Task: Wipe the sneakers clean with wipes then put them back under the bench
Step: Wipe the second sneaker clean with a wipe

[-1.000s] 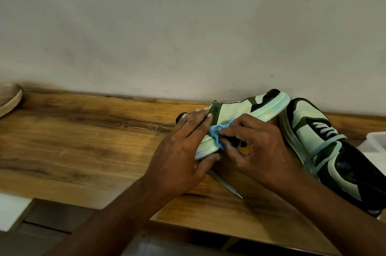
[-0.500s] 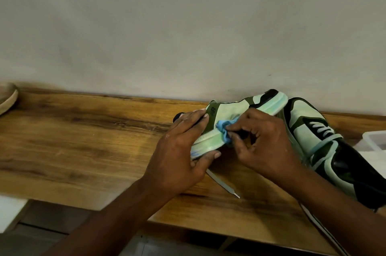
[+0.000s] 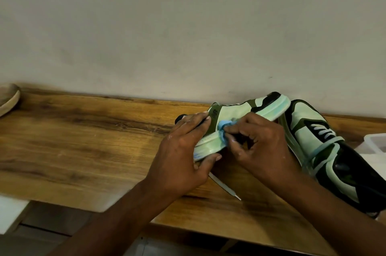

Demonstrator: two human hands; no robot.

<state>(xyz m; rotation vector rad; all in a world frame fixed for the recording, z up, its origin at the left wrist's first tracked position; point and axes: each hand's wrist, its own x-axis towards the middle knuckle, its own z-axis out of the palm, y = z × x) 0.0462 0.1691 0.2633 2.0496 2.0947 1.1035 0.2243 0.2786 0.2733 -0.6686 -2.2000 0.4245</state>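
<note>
We see a wooden bench [image 3: 87, 147] against a plain wall [image 3: 188, 26]. On it, right of centre, a pale green sneaker [image 3: 248, 115] is tipped on its side, sole edge facing us, heel at left and toe up-right against the wall. Our left hand [image 3: 186, 151] grips the heel end: fingers laid over the top of the heel, thumb curled under the sole edge. Our right hand [image 3: 259, 143] has its fingers curled, pinching a small blue wipe [image 3: 224, 128] and pressing it on the sneaker's side, just above the sole near the heel.

A second sneaker [image 3: 325, 151], same green with dark panels, lies just right of the first, touching or nearly touching its toe, laces up, and runs off toward the lower right behind our right forearm. A loose white lace [image 3: 225, 186] trails on the bench below the hands. At the far right edge is a white plastic container [image 3: 373, 143], partly cut off. At the far left edge is a tan shoe sole [image 3: 8, 99], only part of it in frame. Below the bench's front edge the floor is dark and blurred. Our right hand hides the middle of the sneaker's sole.

Compared with a second ago, the wipe has shifted slightly up from the sole edge onto the side panel, the sneaker is tilted a bit more, and the left hand keeps the same hold.
</note>
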